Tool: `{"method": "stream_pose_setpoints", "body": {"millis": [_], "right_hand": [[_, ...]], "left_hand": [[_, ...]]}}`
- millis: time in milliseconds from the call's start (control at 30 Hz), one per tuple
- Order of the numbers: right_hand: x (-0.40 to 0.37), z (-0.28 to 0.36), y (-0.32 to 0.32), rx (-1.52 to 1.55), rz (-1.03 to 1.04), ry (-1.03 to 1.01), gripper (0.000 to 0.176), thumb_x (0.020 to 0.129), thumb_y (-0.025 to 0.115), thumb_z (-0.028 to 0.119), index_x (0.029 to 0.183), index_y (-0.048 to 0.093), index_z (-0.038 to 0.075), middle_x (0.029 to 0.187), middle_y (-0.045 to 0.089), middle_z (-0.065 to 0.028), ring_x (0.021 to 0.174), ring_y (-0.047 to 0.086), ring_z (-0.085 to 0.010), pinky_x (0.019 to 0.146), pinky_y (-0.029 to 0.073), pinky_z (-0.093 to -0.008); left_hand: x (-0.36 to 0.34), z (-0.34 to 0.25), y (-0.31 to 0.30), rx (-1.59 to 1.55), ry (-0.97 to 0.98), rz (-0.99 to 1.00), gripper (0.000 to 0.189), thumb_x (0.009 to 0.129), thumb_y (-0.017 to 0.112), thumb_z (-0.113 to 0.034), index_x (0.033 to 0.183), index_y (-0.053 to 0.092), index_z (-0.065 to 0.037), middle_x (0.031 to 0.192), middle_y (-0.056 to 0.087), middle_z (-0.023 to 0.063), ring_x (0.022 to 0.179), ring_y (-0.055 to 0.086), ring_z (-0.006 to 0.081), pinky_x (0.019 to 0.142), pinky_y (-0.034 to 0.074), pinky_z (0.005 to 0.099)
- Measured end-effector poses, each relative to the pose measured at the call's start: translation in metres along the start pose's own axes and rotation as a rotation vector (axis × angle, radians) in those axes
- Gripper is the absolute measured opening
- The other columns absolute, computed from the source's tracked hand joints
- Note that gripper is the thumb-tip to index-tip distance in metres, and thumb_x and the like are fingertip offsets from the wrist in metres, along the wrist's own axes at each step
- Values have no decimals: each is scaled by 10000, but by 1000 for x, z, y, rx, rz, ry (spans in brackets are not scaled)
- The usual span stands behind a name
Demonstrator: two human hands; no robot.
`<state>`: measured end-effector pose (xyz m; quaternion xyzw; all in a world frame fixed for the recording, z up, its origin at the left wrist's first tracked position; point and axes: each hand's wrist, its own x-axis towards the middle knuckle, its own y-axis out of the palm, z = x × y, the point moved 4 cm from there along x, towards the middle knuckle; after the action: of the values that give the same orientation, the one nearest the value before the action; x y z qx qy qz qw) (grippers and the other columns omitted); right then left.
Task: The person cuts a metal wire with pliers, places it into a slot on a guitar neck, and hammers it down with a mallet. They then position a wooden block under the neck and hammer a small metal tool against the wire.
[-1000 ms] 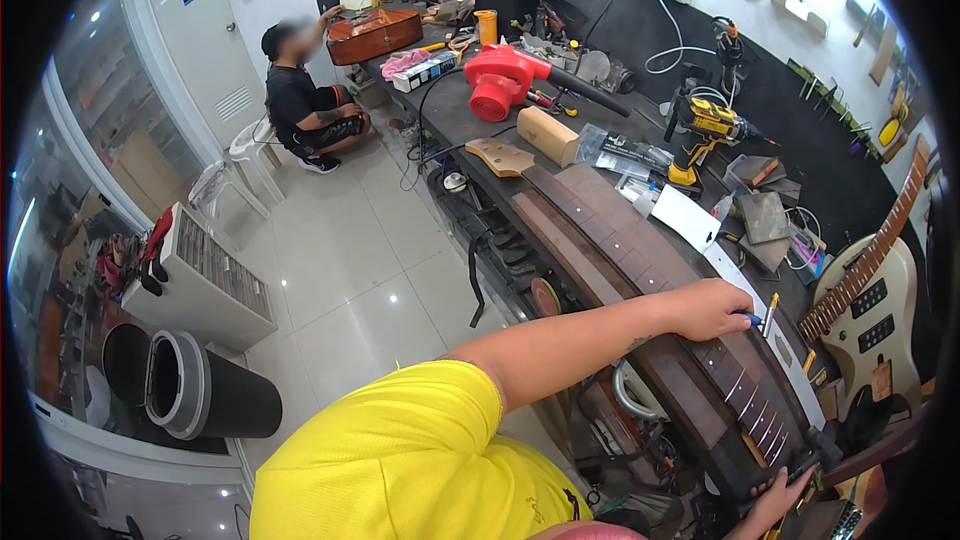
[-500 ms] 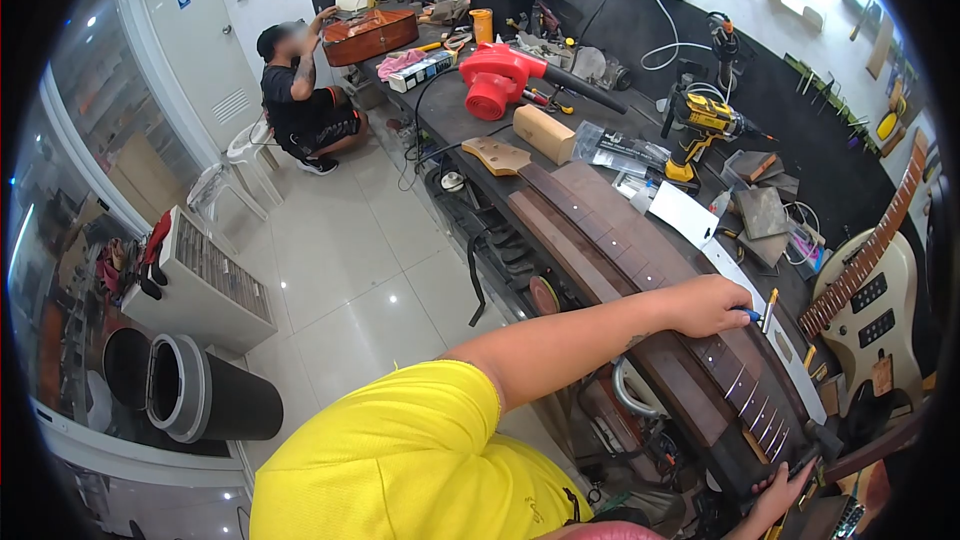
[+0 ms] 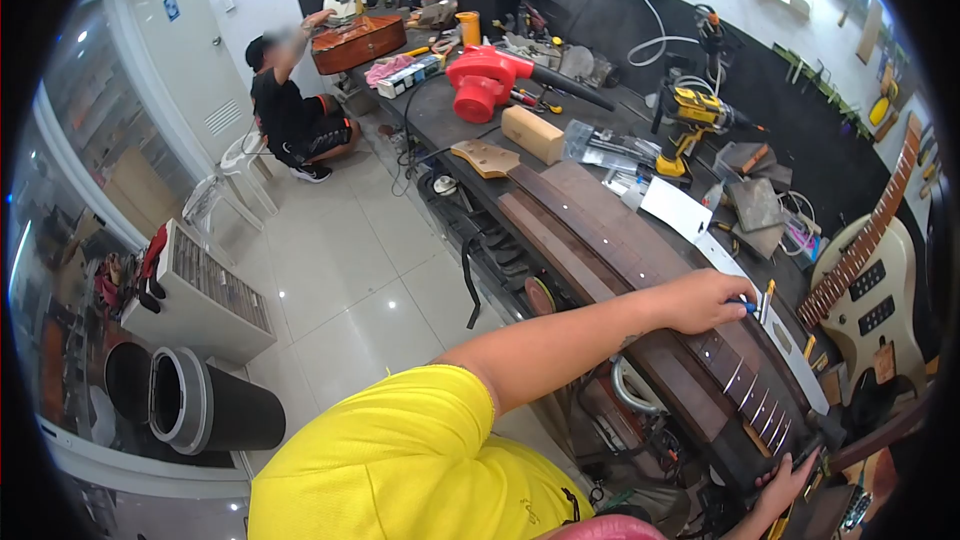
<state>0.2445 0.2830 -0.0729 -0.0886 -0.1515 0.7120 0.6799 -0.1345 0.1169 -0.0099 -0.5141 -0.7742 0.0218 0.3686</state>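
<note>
A guitar neck (image 3: pixel 622 255) with a pale headstock (image 3: pixel 486 158) lies along the workbench, metal frets (image 3: pixel 756 402) showing across its near end. My left hand (image 3: pixel 708 302) reaches over the neck with curled fingers closed on a small blue-handled tool (image 3: pixel 741 306). Right beside those fingertips are a yellow-and-silver tool (image 3: pixel 767 300) and a long white straightedge-like strip (image 3: pixel 795 360). At the neck's near end, my right hand (image 3: pixel 786 485) is curled close to a dark hammer-like head (image 3: pixel 826 430); what its fingers hold is partly hidden.
A red blower (image 3: pixel 482 78), wooden block (image 3: pixel 533 134) and yellow drill (image 3: pixel 690 125) stand farther along the bench. An electric guitar (image 3: pixel 868 285) leans at the right. Another person (image 3: pixel 290 110) crouches beside an acoustic guitar (image 3: pixel 360 43). A black bin (image 3: pixel 240 410) stands left.
The camera view has shifted slightly, moving the bench a little leftward in view. Both hands stay in nearly the same places along the neck.
</note>
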Motion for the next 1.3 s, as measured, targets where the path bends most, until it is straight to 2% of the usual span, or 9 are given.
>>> {"method": "stream_pose_setpoints", "body": {"millis": [233,400,500,567,633,833,933,1167,1300], "right_hand": [[11,-13,-5,38,62,-15,741,1047,573,128,1712,279,274,661,438,17,498,426,-84,434,401,-270],[5,-4,0,107,141,5,767,1030,637,128,1702,284,235,644,409,46,480,365,-73,420,334,-270],[-1,1,-4,170,166,34,809,1016,639,119,1719,244,185,679,457,30,535,437,-88,467,409,-274],[-10,17,-3,55,104,32,807,1010,629,105,1718,252,186,696,491,22,552,478,-91,492,460,-280],[-13,19,-4,37,92,43,804,1007,630,103,1716,263,191,706,505,18,560,492,-91,501,474,-281],[-17,26,-2,50,98,33,793,1000,633,103,1710,293,201,721,527,12,572,515,-90,496,483,-283],[-16,26,-2,27,91,27,780,1001,633,105,1705,308,196,723,527,13,567,513,-90,492,481,-281],[-24,39,-1,35,120,33,738,1023,608,114,1698,317,171,707,502,18,545,495,-86,475,467,-264],[-34,70,-2,29,141,-26,713,1045,597,138,1696,306,125,701,485,18,539,483,-82,464,447,-260]], "left_hand": [[6,-2,0,2,-86,93,303,1046,641,-233,1263,642,-22,1067,730,218,1017,716,397,882,553,457],[8,-25,-24,224,-94,28,331,1033,647,-231,1280,642,-11,1168,713,262,1101,691,450,930,555,488],[3,-25,-22,225,15,-39,251,1030,664,-181,1230,668,-30,986,738,193,911,726,337,826,560,401],[-6,-23,-15,187,62,7,231,1021,689,-179,1214,696,-53,996,750,165,854,708,302,767,552,381],[-10,-24,-8,318,66,120,230,1017,702,-187,1207,702,-58,1013,757,156,869,708,328,769,557,402],[3,-38,6,432,223,132,200,1013,700,-203,1168,714,-78,1050,736,132,973,700,361,829,555,452],[11,-42,21,440,162,205,193,1013,695,-216,1159,717,-91,1090,707,115,1016,695,353,854,559,454],[-2,-26,35,481,223,137,200,1009,680,-234,1148,719,-95,1125,686,98,983,689,358,841,561,477],[-5,-21,34,525,235,81,213,996,694,-231,1157,733,-98,1110,694,92,1054,675,340,899,550,472]]}}
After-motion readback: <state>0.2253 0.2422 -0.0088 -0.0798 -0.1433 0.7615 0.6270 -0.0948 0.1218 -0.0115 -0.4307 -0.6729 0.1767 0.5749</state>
